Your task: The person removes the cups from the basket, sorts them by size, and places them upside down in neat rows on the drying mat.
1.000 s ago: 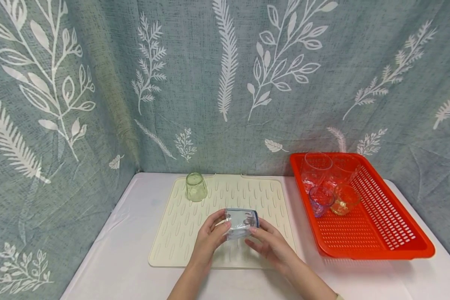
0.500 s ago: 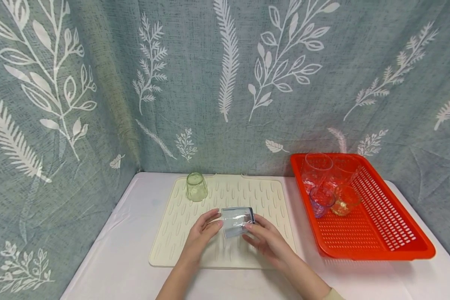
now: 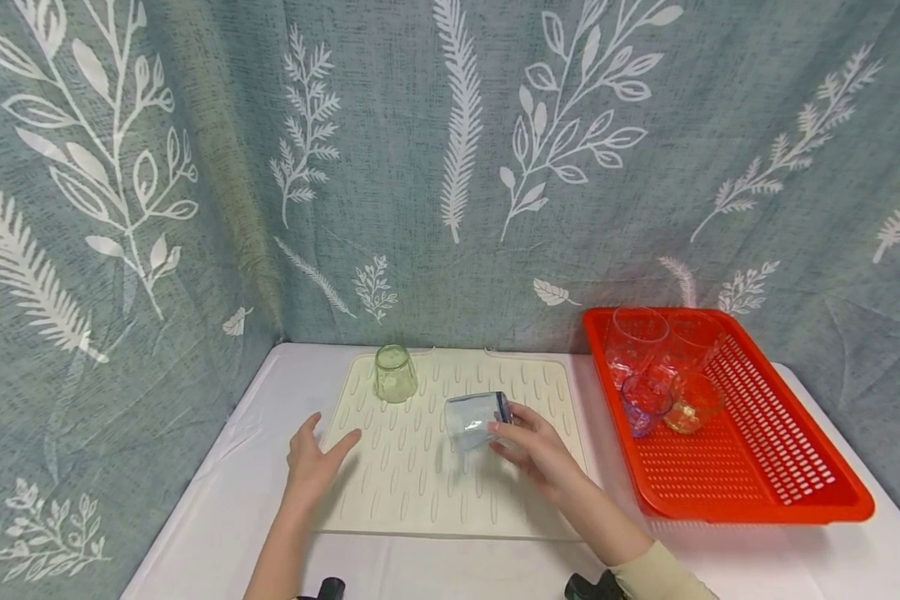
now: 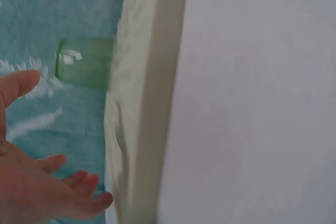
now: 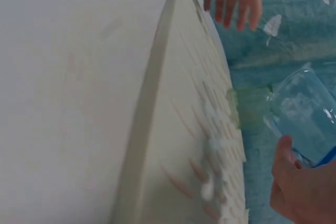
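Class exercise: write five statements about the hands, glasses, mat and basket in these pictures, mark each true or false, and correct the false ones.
1. The green glass stands on the cream mat. True.
2. The left hand grips the green glass. False: it holds nothing.
3. The right hand holds a bluish clear glass. True.
4. The held glass stands upright. False: it is tipped sideways.
5. The red basket, right of the mat, contains glasses. True.
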`<state>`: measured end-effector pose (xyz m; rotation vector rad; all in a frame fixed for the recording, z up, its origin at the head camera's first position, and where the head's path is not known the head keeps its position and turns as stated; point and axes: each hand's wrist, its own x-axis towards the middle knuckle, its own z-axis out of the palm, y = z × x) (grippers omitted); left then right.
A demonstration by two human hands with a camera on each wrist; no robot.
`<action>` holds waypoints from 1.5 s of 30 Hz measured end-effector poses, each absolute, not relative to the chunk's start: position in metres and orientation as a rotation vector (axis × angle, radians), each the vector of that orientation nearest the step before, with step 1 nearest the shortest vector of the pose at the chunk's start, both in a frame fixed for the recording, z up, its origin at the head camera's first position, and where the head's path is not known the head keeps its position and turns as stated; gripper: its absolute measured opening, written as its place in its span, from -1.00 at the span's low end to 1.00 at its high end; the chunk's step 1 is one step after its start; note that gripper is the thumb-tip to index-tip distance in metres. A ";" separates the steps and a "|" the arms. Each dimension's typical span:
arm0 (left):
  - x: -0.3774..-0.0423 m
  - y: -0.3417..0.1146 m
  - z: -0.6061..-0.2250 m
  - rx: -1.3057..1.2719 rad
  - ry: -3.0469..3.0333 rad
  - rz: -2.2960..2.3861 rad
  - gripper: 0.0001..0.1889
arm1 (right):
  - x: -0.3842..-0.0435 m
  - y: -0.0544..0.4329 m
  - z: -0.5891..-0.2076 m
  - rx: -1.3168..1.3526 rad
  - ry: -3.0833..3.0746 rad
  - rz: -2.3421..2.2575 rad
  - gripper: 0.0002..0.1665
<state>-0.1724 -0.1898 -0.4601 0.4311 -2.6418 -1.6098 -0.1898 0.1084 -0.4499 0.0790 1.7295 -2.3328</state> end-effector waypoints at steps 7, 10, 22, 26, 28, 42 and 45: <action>-0.177 -0.205 -0.472 0.491 -2.617 -1.771 -0.05 | -0.205 0.101 -0.448 0.102 1.834 -2.301 -0.20; -0.178 -0.208 -0.477 0.500 -2.568 -1.854 -0.09 | -0.210 0.098 -0.446 0.113 1.883 -2.273 -0.17; -0.181 -0.217 -0.484 0.454 -2.447 -2.033 -0.22 | -0.240 0.079 -0.443 0.140 2.192 -2.074 -0.18; -0.183 -0.216 -0.487 0.445 -2.444 -2.030 -0.21 | -0.249 0.073 -0.442 0.092 2.389 -1.937 -0.19; -0.183 -0.216 -0.489 0.449 -2.444 -2.025 -0.21 | -0.255 0.070 -0.442 0.062 2.508 -1.850 -0.18; -0.180 -0.212 -0.485 0.460 -2.432 -2.004 -0.24 | -0.294 0.050 -0.448 -0.204 2.797 -1.571 -0.21; -0.179 -0.212 -0.484 0.472 -2.431 -2.005 -0.23 | -0.299 0.046 -0.449 -0.225 2.793 -1.566 -0.21</action>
